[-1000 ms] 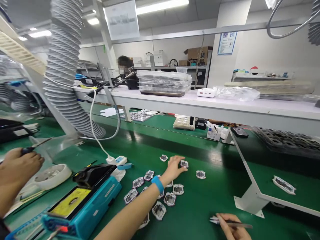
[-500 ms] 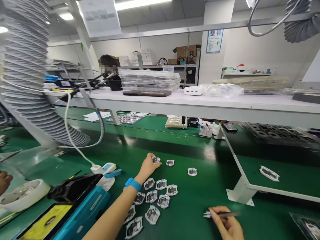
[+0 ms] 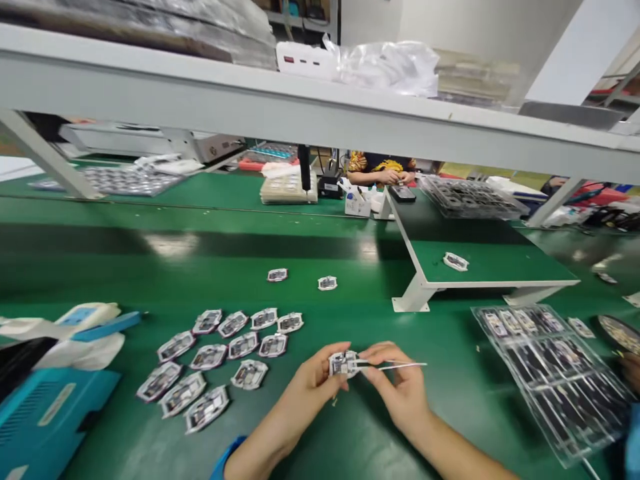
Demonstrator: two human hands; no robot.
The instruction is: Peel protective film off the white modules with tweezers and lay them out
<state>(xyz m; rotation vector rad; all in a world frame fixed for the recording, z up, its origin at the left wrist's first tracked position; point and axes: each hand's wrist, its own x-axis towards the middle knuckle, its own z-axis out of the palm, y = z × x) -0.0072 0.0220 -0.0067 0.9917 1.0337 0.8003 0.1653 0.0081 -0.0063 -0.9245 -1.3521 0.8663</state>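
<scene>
In the head view my left hand (image 3: 320,380) pinches a small white electronic housing (image 3: 342,364) between thumb and fingers, above the front of the bench. Its open side, with parts inside, faces up. My right hand (image 3: 397,383) is closed on metal tweezers (image 3: 403,365), their tips reaching the housing's right edge. Whether the tips grip any part is too small to tell. Left of my hands, several similar housings (image 3: 243,345) lie in loose rows on the green bench (image 3: 320,323). Two more, a far housing (image 3: 277,275) and another housing (image 3: 327,283), lie behind them.
A low green-topped stand (image 3: 480,253) carries one housing (image 3: 455,261). On the right lies a clear compartment tray (image 3: 550,373) of parts, near another person's hand (image 3: 631,370). A teal machine (image 3: 55,413) stands at left. A shelf (image 3: 320,110) crosses above; across the bench, a person's hands (image 3: 395,177) work.
My left hand has brought the housing from the back of the bench to the front. My right hand has moved beside it, tweezers at the housing. The view has tilted down and right.
</scene>
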